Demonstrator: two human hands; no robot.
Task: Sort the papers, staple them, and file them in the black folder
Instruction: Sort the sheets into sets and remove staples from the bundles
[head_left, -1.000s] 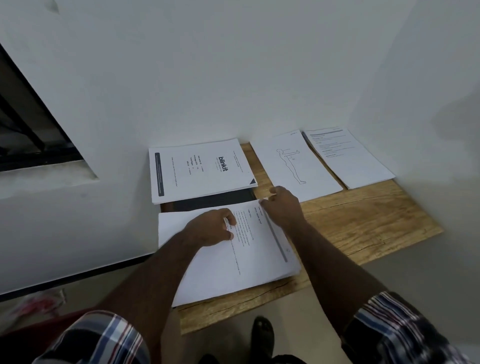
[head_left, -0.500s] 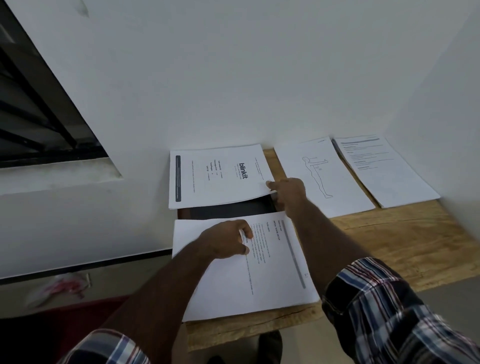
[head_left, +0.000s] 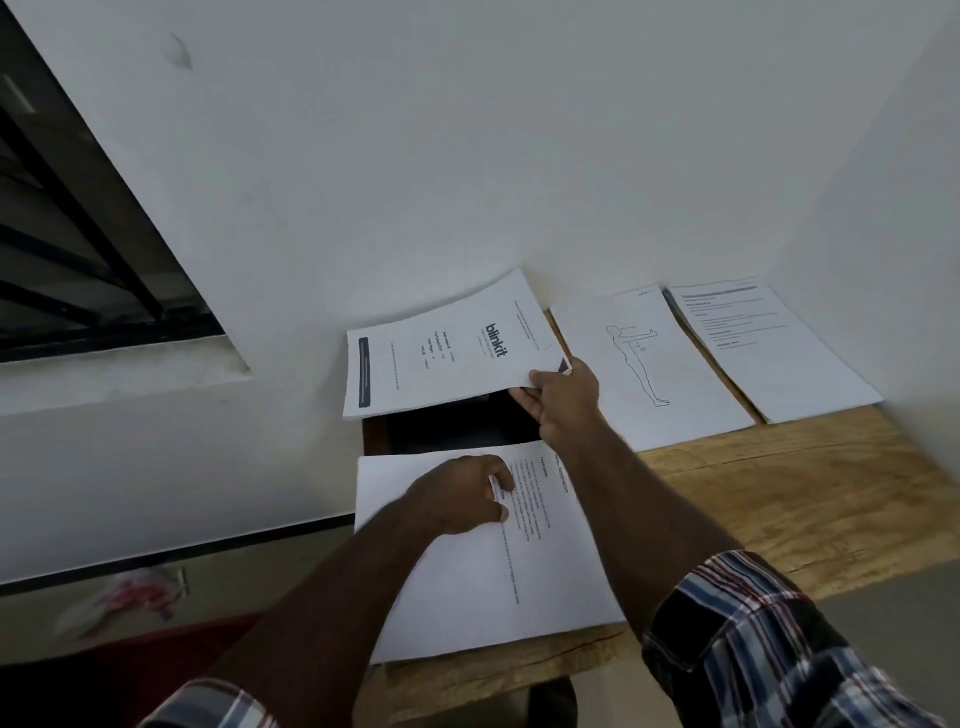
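My right hand (head_left: 563, 402) pinches the near right corner of the "blinkit" paper stack (head_left: 441, 353) and lifts that side off the black folder (head_left: 457, 428) lying under it. Only a dark strip of the folder shows between the two stacks. My left hand (head_left: 462, 499) rests with curled fingers on the near stack of printed text sheets (head_left: 540, 571), holding it down. Farther right lie a sheet with a body outline drawing (head_left: 644, 364) and a text sheet (head_left: 769, 353), flat on the wooden table (head_left: 805, 493).
White walls close in behind and to the right of the table. A dark barred window (head_left: 78, 249) is at the left. On the floor at lower left lie a pink and white wrapper (head_left: 124, 603) and a red mat (head_left: 156, 654).
My right hand left the near stack, reached to the blinkit stack and took its corner, raising it so the right side curls up. My left hand stayed on the near stack.
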